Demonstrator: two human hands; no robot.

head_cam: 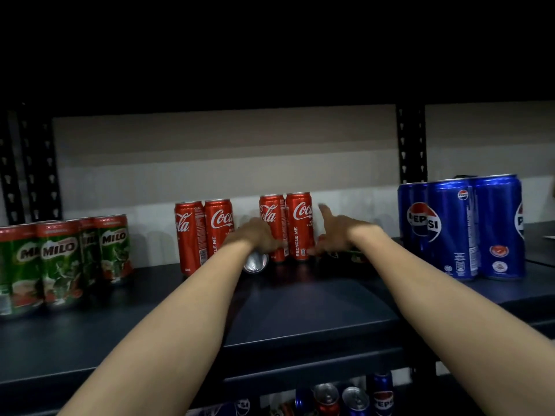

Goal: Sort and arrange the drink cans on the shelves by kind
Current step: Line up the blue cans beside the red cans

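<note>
The left hand hides most of a can lying on its side; only the silver end shows, and the grip is too blurred to tell. The right hand covers a lying green can, forefinger and thumb spread, its hold unclear. Both arms reach straight in. Upright Coca-Cola cans stand just behind; Milo cans left, Pepsi cans right. The shelf front lies bare.
</note>
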